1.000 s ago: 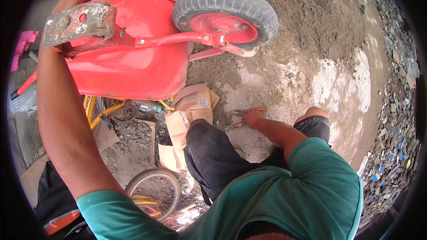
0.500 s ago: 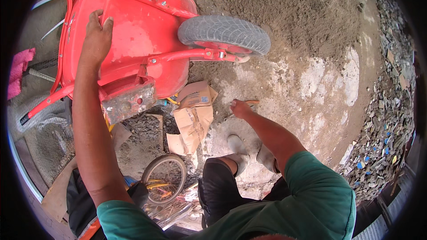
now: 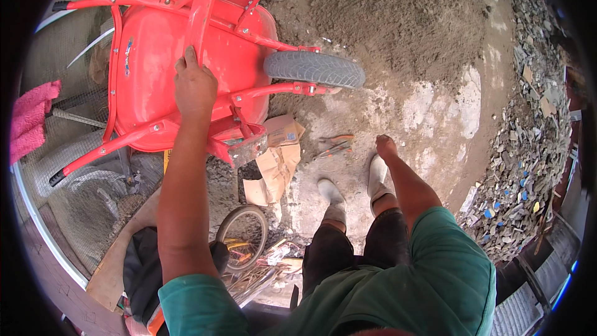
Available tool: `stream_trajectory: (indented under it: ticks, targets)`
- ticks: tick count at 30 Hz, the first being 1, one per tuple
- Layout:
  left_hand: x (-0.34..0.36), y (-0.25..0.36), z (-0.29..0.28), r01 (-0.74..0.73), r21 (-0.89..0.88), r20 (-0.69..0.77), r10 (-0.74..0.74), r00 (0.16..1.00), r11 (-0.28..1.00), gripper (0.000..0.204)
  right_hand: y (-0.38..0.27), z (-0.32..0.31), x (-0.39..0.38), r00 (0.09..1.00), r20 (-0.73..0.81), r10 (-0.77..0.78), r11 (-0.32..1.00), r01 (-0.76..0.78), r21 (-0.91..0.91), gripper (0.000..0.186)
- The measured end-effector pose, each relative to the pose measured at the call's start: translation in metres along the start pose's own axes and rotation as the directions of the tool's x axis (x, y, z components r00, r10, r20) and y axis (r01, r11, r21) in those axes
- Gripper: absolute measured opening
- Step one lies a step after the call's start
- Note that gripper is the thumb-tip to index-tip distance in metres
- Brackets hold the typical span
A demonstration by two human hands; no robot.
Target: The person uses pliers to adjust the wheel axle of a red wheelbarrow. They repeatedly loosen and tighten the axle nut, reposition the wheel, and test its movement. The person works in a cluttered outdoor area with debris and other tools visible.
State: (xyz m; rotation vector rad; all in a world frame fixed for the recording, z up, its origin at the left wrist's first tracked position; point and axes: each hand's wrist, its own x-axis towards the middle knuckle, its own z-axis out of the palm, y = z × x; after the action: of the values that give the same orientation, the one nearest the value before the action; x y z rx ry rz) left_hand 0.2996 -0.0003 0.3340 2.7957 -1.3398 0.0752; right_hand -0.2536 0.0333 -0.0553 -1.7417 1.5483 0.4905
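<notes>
A red wheelbarrow (image 3: 155, 56) lies tipped over at the upper left, with its underside, frame and legs showing. Its dark tyre (image 3: 314, 70) points to the right. My left hand (image 3: 196, 86) is closed round a red crossbar of the frame, its fingers partly hidden. Over the ground near my boots hangs my right hand (image 3: 386, 147), its fingers curled in; whether anything small is inside them is hidden. Beside it, apart from the hand, orange-handled pliers (image 3: 336, 146) lie on the ground.
Torn brown paper (image 3: 273, 174) lies below the wheelbarrow. A bicycle wheel (image 3: 242, 239) stands near my left arm. Damp sand (image 3: 398, 18) spreads at the far side, and rubble (image 3: 522, 168) runs along the right. A pink cloth (image 3: 34, 121) is at the far left.
The wheelbarrow has turned, showing more of its legs. My left hand has shifted right with its bar. My right hand has moved right, away from the pliers. My boots stand farther apart.
</notes>
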Motion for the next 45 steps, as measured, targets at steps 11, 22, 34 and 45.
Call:
stream_trajectory:
  ticks: [11,22,34,45]
  targets:
    - [0.007,0.004,-0.004,-0.083,-0.011,-0.019,0.082,0.996,0.997,0.056,-0.171,-0.182,0.200,0.947,-0.321,-0.032,0.916,0.156,0.369,0.034]
    - [0.005,0.003,-0.009,-0.045,0.025,0.034,0.044,0.998,0.999,0.056,-0.312,-0.144,0.250,0.899,0.435,-0.059,0.962,-0.065,0.265,0.044]
    - [0.010,0.009,-0.010,-0.041,-0.006,0.037,0.042,0.998,0.999,0.054,-0.326,-0.119,0.252,0.776,0.630,-0.028,0.703,-0.433,0.564,0.027]
    - [0.005,0.004,-0.016,-0.033,0.032,0.029,0.032,0.999,0.999,0.055,-0.344,-0.137,0.229,0.891,0.445,-0.092,0.962,-0.037,0.272,0.039]
